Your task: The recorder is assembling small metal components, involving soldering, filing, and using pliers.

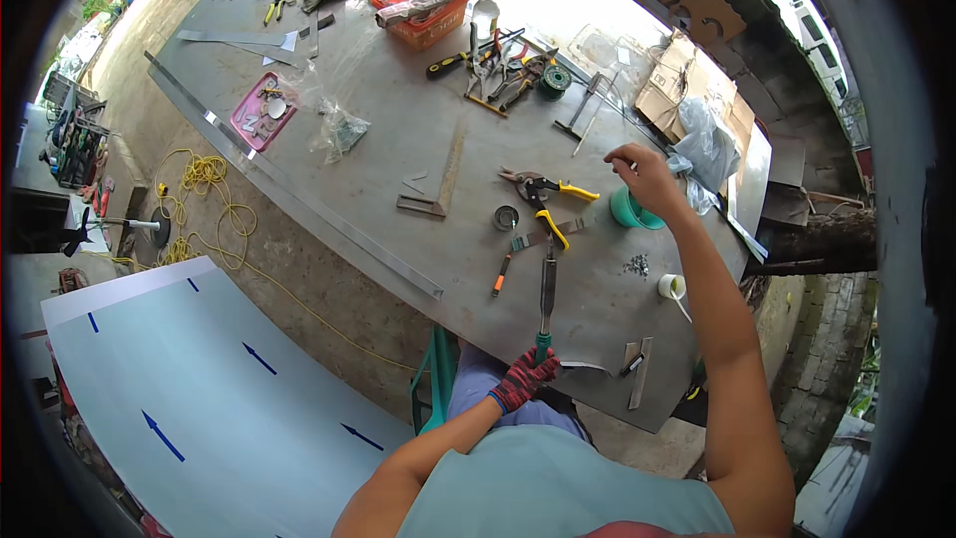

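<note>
My left hand, in a red and black glove, grips the green handle of what looks like a soldering iron. Its long metal barrel points away from me over the metal tabletop. My bare right hand is raised above a teal cup, its fingers curled together; whatever they may pinch is too small to make out. Left of the cup lie tin snips with yellow handles. Beside them are a small round dark dish and an orange-handled tool. Small dark bits lie scattered nearer me.
A white cup with a stick stands by the right edge. A try square, a pink tray, an orange basket and several pliers lie farther off. Cardboard and plastic bags sit at right.
</note>
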### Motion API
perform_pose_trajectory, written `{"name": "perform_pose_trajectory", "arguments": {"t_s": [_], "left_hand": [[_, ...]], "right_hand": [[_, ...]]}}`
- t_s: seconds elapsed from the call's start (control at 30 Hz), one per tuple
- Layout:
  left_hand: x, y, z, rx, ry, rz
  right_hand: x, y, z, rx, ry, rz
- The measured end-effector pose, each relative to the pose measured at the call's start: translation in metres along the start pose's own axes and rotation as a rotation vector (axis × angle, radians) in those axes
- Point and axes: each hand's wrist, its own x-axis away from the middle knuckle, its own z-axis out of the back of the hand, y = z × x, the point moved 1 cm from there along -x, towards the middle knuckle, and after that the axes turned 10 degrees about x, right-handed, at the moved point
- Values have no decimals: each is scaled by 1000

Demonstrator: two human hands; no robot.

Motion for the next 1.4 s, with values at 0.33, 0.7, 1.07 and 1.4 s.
{"name": "perform_pose_trajectory", "arguments": {"t_s": [0.33, 0.7, 1.07, 1.4], "left_hand": [[-11, 11, 31, 164, 60, 98], [-19, 6, 35, 153, 30, 136], [-25, 4, 33, 58, 119, 194], [-29, 14, 22, -48, 106, 204]], "right_hand": [[-289, -42, -153, 385, -27, 188], [-405, 4, -185, 508, -2, -315], [-406, -12, -198, 466, 98, -284], [-409, 1, -201, 76, 122, -261]]}}
